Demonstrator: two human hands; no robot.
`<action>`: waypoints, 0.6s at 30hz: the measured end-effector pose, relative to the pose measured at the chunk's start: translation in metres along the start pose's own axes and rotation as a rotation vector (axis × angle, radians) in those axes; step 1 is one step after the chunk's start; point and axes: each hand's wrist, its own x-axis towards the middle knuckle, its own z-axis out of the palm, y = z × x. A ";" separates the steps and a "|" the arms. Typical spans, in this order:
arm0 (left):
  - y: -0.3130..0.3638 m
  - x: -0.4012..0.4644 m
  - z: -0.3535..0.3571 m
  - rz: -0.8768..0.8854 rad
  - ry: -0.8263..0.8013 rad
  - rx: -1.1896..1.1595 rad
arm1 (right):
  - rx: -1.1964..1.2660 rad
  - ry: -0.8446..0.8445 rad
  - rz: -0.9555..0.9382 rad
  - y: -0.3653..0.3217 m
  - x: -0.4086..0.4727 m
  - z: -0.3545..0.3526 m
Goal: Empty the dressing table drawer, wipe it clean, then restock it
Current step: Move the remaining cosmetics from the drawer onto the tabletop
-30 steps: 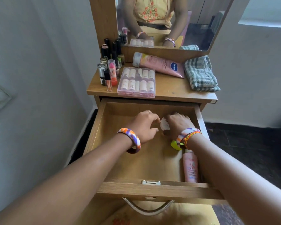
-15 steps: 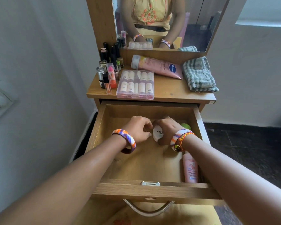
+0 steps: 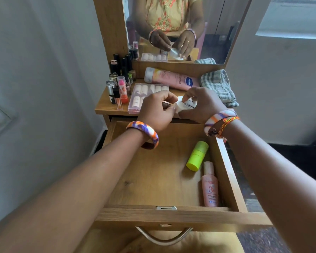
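Drawer [image 3: 153, 179] pulled fully out below me, metal handle [image 3: 163, 238] nearest. Inside, along the right wall: pink bottle [image 3: 209, 185] lying flat, cap pointing away; just beyond it a lime-green bottle [image 3: 197, 155] on its side, tilted toward the back right corner. The two look close, contact not clear. The rest of the drawer floor shows bare wood.

Above the drawer's back edge, both my hands are raised at tabletop height. My right hand [image 3: 202, 105] grasps a small white round tub [image 3: 187, 105] printed "NAIL POLISH", fingers curled over its top and side. My left hand [image 3: 155, 112] pinches at the tub's left edge with thumb and fingertips; a small dark item sits in that hand, too hidden to identify.

Tabletop [image 3: 106, 105] behind: clear case of white pieces [image 3: 146, 95], cluster of lipsticks and small bottles [image 3: 119, 83] at left, pink lotion tube [image 3: 171, 78] lying flat, folded checked cloth [image 3: 217, 86] at right. Mirror [image 3: 217, 33] at the back.
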 end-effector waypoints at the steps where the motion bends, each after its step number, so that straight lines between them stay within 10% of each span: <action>1: 0.000 0.002 0.001 -0.004 -0.020 0.019 | 0.008 0.028 0.016 0.003 0.003 0.005; 18: 0.001 0.012 0.021 0.159 0.042 0.215 | 0.067 0.056 0.074 0.020 0.043 0.045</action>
